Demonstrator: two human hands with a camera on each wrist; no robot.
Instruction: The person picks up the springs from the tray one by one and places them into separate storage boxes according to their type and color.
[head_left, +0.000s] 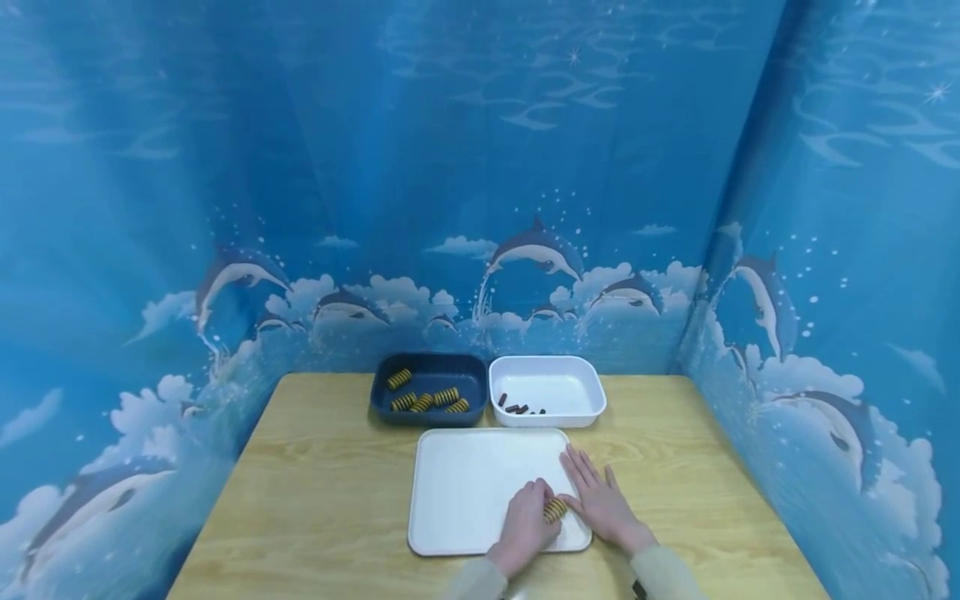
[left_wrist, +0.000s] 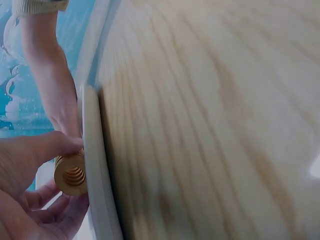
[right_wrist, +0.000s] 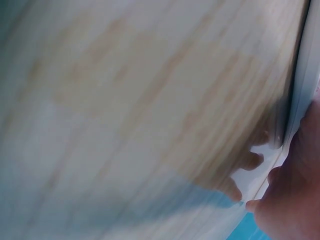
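A yellow-and-black coil spring [head_left: 555, 510] lies over the near right part of the white tray [head_left: 457, 492]. My left hand [head_left: 525, 521] pinches it between thumb and fingers; in the left wrist view the end ring of the spring [left_wrist: 70, 176] faces the camera. My right hand [head_left: 606, 504] lies flat across the tray's right edge with straight fingers, its thumb close to the spring. Whether that thumb touches the spring is hard to tell. In the right wrist view, part of the right hand [right_wrist: 295, 195] shows at the lower right.
Behind the tray, a dark blue bin [head_left: 429, 367] holds several similar springs [head_left: 446, 395]. Beside it stands a white bin [head_left: 555, 421] with several small dark brown pieces [head_left: 517, 409]. Everything rests on a wooden table [head_left: 322, 492], with dolphin-printed curtains [head_left: 450, 167] around its back and sides.
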